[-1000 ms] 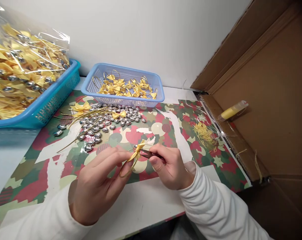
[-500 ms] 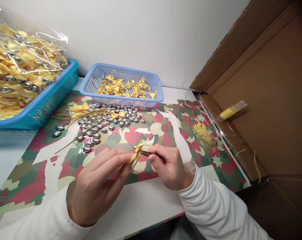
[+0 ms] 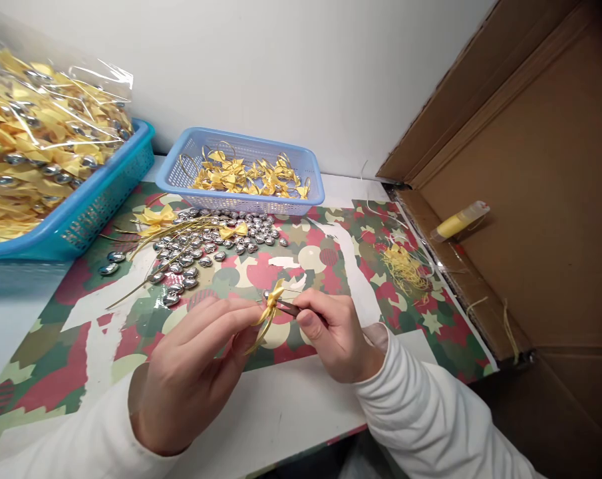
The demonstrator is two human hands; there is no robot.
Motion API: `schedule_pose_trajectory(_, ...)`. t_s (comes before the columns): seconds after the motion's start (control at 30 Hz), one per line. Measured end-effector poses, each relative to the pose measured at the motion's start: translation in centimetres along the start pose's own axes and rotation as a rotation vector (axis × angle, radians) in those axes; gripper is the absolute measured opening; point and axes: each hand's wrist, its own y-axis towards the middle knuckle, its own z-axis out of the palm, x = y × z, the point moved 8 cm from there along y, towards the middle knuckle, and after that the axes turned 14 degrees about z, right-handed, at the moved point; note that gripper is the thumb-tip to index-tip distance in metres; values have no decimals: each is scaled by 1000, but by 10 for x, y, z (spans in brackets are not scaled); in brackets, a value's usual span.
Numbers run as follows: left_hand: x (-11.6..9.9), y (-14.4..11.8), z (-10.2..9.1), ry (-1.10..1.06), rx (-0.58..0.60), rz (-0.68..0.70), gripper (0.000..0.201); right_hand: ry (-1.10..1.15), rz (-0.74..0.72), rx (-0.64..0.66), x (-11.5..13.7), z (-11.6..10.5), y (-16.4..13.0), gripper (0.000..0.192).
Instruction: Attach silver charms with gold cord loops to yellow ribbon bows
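Observation:
My left hand (image 3: 195,362) pinches a yellow ribbon bow (image 3: 275,299) with a loop of gold cord hanging from it. A small silver bell shows partly behind the bow. In my right hand (image 3: 333,332) is a pair of dark tweezers (image 3: 289,309), its tips right at the bow's knot. A thin strand runs from the bow toward my right fingers. Beyond my hands lie many silver bells (image 3: 175,268), with gold cords (image 3: 146,283) and a loose yellow bow (image 3: 233,231) across them.
A blue basket (image 3: 241,198) of yellow bows stands by the wall. At left, a larger blue basket (image 3: 106,193) bears a clear bag (image 3: 56,133) of bows and bells. Thread scraps (image 3: 405,266) lie at right, near a yellow tube (image 3: 460,221) on the cardboard wall (image 3: 545,199).
The tweezer tips have parted slightly at the bow, and the cord loop has turned a little under my left fingers. Both hands stay nearly in place.

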Motion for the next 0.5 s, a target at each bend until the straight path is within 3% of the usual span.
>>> schedule_pose_trajectory(0.27,-6,3,0,100,-1,94,21,-115,-88,-115,7,-4,-3,33)
schedule_pose_trajectory(0.5,-5,3,1,91,18,71,19,-227,-204,-196,18,-7,-5,31)
